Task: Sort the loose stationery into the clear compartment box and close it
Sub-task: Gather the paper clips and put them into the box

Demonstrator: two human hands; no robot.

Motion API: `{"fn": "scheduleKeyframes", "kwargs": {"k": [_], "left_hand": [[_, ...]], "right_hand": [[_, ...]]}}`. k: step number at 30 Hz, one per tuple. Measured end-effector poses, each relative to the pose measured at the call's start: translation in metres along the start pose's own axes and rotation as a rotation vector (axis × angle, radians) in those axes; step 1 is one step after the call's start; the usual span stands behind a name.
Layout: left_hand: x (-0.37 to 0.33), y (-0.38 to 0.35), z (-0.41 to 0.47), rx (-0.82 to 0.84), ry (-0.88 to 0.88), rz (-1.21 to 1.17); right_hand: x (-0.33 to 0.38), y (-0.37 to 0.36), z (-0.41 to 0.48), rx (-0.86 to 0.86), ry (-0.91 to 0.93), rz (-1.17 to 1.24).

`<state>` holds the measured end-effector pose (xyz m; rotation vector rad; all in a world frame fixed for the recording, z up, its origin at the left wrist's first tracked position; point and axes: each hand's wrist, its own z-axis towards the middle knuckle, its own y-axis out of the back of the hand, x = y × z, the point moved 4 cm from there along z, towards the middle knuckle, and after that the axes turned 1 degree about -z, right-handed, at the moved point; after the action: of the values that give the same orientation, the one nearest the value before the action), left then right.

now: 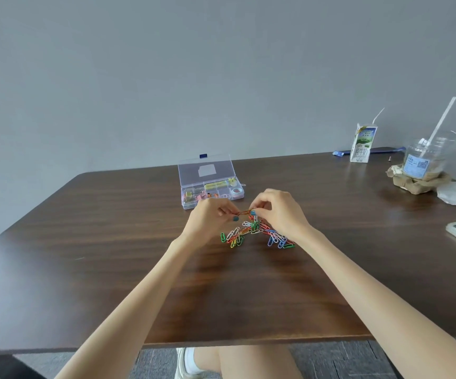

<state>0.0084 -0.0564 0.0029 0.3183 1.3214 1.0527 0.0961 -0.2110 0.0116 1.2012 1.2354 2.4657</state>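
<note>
At frame centre, our left hand (210, 218) and right hand (276, 212) each pinch one end of an orange paper clip (244, 213) above the clip pile (257, 233). The clear compartment box (221, 170) sits open directly above the hands in frame.

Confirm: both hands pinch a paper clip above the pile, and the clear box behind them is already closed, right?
Not closed. The head view shows the clear box open, its lid raised toward the wall. The rest holds: left hand and right hand pinch a paper clip above the pile.
</note>
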Motion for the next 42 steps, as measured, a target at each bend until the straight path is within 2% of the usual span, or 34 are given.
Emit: {"fn": "scheduleKeyframes", "kwargs": {"k": [8, 23, 29, 36, 42], "left_hand": [[0.016, 0.029, 0.046, -0.098, -0.025, -0.007], [0.053, 0.03, 0.133, -0.095, 0.01, -0.019], [0.067, 0.025, 0.138, -0.075, 0.011, -0.008], [0.071, 0.024, 0.137, -0.059, -0.013, -0.015], [0.073, 0.021, 0.139, -0.054, -0.006, -0.011]], "right_hand": [[0.0, -0.013, 0.053, 0.005, 0.056, 0.017], [-0.023, -0.049, 0.157, 0.052, 0.043, 0.046], [-0.029, -0.065, 0.17, 0.13, 0.056, 0.086], [-0.03, -0.074, 0.171, 0.213, 0.077, 0.014], [-0.028, -0.075, 0.172, 0.21, 0.08, -0.006]]}}
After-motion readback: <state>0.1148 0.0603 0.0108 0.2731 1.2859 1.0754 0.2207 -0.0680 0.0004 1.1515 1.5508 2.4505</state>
